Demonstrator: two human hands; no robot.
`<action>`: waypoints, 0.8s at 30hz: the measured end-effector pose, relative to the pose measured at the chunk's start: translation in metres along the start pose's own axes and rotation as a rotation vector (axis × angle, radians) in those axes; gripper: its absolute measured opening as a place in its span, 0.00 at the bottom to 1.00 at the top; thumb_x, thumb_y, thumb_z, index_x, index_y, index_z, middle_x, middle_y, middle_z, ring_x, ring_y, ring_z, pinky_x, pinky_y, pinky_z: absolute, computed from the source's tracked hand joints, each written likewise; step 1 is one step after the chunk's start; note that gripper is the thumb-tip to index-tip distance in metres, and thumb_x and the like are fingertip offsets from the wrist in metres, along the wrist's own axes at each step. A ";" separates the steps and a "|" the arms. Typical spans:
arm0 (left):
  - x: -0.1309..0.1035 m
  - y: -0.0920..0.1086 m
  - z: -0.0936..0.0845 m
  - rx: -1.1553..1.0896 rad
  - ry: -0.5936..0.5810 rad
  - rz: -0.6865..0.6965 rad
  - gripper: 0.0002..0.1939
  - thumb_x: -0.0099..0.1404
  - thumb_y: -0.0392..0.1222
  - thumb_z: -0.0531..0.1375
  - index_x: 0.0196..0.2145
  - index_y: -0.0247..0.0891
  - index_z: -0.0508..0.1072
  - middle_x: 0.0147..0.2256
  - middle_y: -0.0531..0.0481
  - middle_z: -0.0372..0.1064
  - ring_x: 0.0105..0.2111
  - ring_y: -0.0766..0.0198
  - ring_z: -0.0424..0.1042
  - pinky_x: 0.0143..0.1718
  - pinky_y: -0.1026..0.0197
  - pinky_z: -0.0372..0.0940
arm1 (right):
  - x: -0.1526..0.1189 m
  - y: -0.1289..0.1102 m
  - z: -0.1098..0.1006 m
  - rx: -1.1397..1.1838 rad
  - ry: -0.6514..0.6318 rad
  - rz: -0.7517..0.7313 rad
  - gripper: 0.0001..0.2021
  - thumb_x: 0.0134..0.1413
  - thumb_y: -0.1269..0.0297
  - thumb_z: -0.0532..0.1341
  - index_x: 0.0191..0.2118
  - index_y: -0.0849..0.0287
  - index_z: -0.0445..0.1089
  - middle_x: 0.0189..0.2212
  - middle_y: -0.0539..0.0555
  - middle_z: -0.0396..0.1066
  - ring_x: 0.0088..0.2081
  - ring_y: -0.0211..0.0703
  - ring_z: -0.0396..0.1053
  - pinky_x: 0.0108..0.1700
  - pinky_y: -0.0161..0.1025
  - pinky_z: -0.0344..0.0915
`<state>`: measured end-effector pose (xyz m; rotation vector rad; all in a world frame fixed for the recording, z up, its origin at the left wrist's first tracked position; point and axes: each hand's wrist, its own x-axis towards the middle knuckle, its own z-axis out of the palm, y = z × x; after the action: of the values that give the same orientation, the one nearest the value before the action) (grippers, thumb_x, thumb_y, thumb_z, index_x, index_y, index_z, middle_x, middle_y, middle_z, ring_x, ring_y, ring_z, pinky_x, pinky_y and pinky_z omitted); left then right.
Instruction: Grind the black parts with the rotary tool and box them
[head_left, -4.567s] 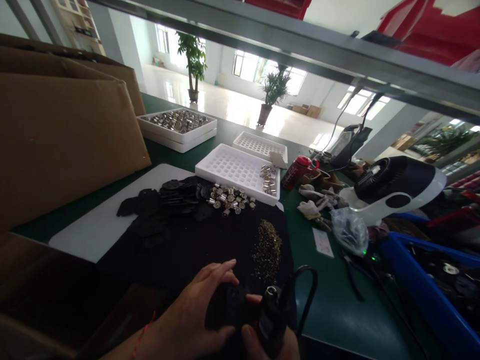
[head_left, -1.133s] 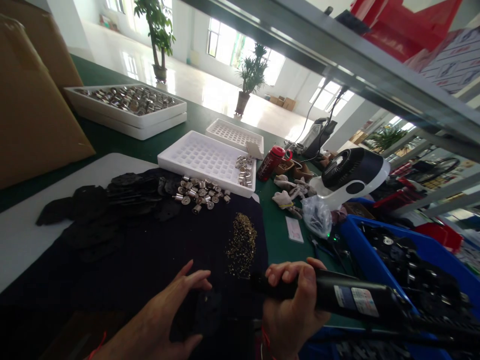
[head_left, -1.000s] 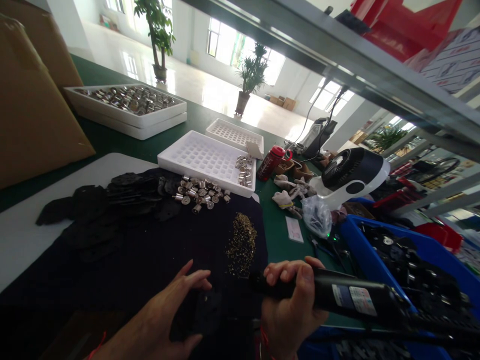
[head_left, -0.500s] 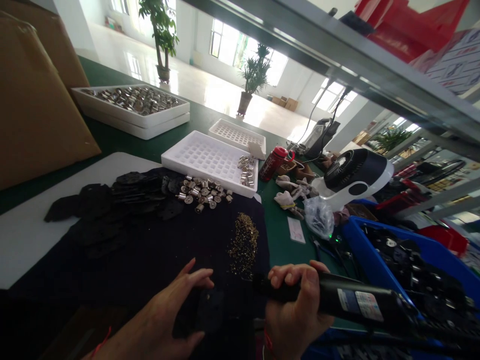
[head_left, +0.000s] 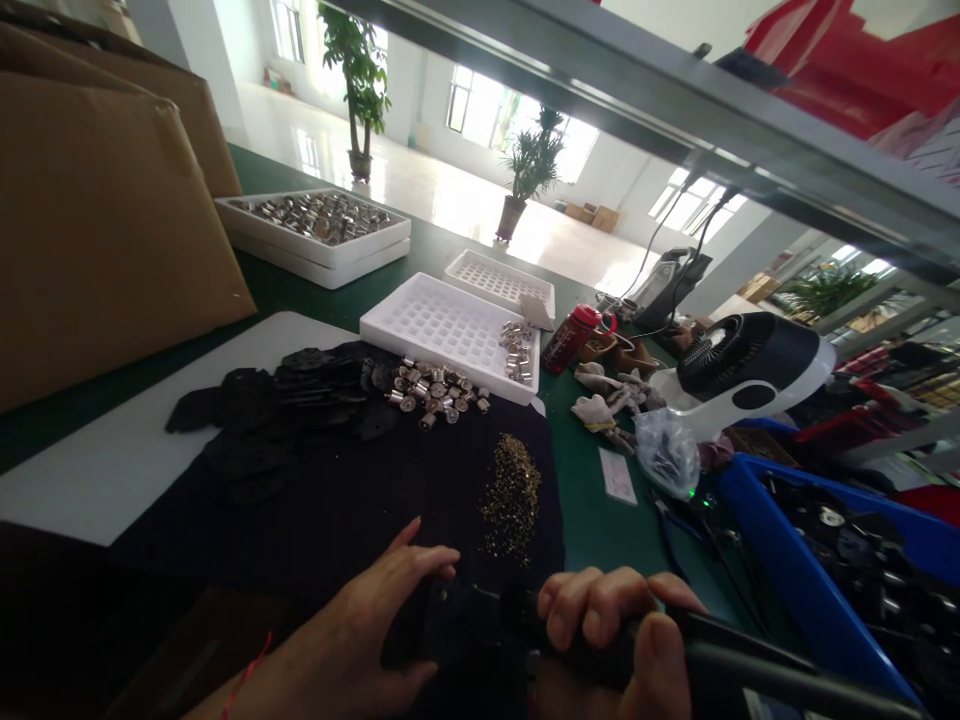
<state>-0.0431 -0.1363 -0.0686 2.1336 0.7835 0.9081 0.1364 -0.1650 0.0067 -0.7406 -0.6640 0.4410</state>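
Observation:
My right hand (head_left: 615, 630) is wrapped round a black electric screwdriver (head_left: 712, 655), which lies nearly level and points left. Its thin tip reaches toward a dark flat plate (head_left: 446, 615). Around that plate's left side curve the fingers and thumb of my left hand (head_left: 382, 620), holding it at the edges. Tiny brass-coloured screws (head_left: 514, 490) lie spread on the dark cloth (head_left: 360, 500). Behind them is a heap of small silver motors (head_left: 435, 390). Black plates (head_left: 300, 400) are piled at the left of the cloth.
A white tray (head_left: 442, 325) holds a few motors, and a full tray (head_left: 315, 260) stands back left beside a cardboard box (head_left: 112, 220). At right are a red bottle (head_left: 571, 338), a fan (head_left: 750, 370) and a blue bin (head_left: 795, 580) of black parts.
The screwdriver and my right hand have come lower and nearer, and the tip now points at the plate in my left hand. The whole view has shifted, with the table's things further right.

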 end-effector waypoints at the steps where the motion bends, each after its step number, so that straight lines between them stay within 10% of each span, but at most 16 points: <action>1: 0.000 -0.001 0.000 -0.011 -0.004 -0.003 0.50 0.50 0.26 0.65 0.67 0.55 0.57 0.53 0.55 0.80 0.56 0.51 0.81 0.72 0.41 0.58 | -0.003 0.000 0.001 0.018 -0.024 -0.006 0.05 0.65 0.60 0.66 0.44 0.51 0.74 0.20 0.39 0.67 0.14 0.34 0.61 0.20 0.33 0.68; 24: 0.006 -0.002 -0.002 -0.074 -0.114 0.005 0.29 0.50 0.27 0.63 0.51 0.42 0.73 0.51 0.47 0.79 0.54 0.54 0.81 0.74 0.38 0.51 | -0.014 0.008 -0.001 -0.020 -0.167 0.014 0.05 0.69 0.59 0.64 0.47 0.48 0.74 0.21 0.40 0.67 0.16 0.35 0.64 0.20 0.34 0.69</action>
<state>-0.0415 -0.1299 -0.0664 2.1032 0.6780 0.7976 0.1257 -0.1684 -0.0054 -0.7327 -0.8212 0.5142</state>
